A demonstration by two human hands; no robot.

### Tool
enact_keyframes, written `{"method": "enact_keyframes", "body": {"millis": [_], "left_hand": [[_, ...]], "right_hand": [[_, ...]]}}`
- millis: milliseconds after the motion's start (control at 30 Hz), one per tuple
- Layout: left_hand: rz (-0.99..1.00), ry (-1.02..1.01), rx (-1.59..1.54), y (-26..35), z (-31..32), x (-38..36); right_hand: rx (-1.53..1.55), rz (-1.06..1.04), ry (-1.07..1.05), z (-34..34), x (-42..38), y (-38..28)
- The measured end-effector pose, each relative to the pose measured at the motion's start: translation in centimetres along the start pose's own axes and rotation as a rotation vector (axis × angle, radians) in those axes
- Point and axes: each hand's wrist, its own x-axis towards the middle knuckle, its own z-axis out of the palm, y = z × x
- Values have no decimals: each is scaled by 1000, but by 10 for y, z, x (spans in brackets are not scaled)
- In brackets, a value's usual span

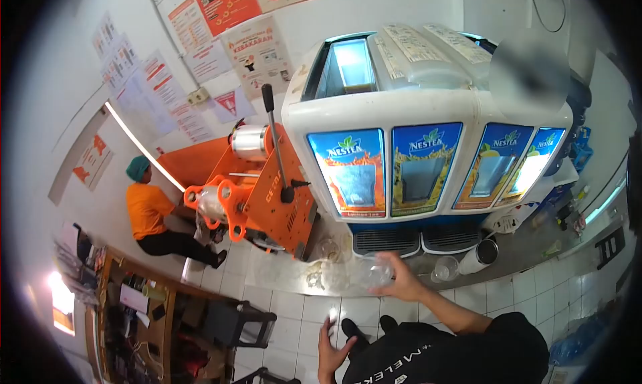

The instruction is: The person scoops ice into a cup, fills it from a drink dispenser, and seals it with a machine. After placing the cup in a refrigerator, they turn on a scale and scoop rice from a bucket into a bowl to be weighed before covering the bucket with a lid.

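Fingers (388, 267) of my right hand (401, 283) wrap a clear plastic cup (374, 275) on the steel counter (287, 277) below the Nestea dispenser (421, 163), left hand (329, 350) hanging open and empty; I judge the thin cup could buckle or slip if squeezed.

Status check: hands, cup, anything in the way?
Right hand on clear plastic cup at the counter. Left hand open, empty. Two more cups beside it.

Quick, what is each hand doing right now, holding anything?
Left hand: open, fingers spread, holding nothing.
Right hand: closed on a clear plastic cup at the counter.
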Motion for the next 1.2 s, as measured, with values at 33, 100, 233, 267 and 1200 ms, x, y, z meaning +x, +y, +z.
{"method": "enact_keyframes", "body": {"millis": [33,100,233,267,1200], "left_hand": [[121,-40,-10,51,-8,39],[256,-97,-24,95,-19,94],[406,-258,-257,119,-42,151],[434,-258,-340,118,-48,163],[448,-447,-251,47,-156,198]], "right_hand": [[88,31,-61,8,2,-14],[-23,-19,-152,12,18,-68],[-194,-93,-258,20,48,-124],[-248,-55,-269,19,52,-146],[-1430,491,263,-62,331,-327]]}}
